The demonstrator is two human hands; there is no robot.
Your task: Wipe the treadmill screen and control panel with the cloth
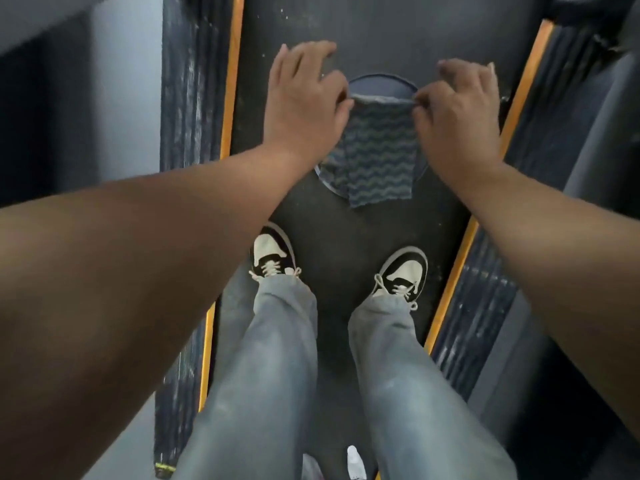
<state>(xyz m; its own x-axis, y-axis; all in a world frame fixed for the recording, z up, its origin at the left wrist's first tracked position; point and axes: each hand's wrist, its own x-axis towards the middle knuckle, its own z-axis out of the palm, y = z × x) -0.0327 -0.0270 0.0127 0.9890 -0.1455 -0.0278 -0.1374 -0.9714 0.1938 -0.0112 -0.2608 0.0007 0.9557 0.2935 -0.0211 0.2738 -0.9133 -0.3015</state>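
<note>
The person stands on the treadmill belt [346,230] and looks straight down. Both arms reach forward, and the two hands hold one cloth [375,152] between them, in the upper middle of the view.

The left hand [304,105] is at about 11 o'clock from the cloth. Its thumb side meets the top left corner of the cloth and seems to pinch it there, but the pinch itself is hidden behind the hand. The other fingers are spread and only loosely bent, pointing toward 12 o'clock, and they hold nothing.

The right hand [457,112] is at about 1 o'clock from the cloth. Its thumb and first finger are closed together on the top right corner of the cloth. The remaining fingers are curled a little above it.

The cloth is dark blue-grey with a wavy pattern. Its top edge is stretched straight between the two hands, and the rest hangs down toward 6 o'clock, above the belt. Behind it a round mark [381,84] shows on the belt.

Lower down, two black and white shoes [273,251] stand on the belt, with grey jeans [277,358] above them. Orange strips [232,81] run along both sides of the belt, at 9 and 3 o'clock.
</note>
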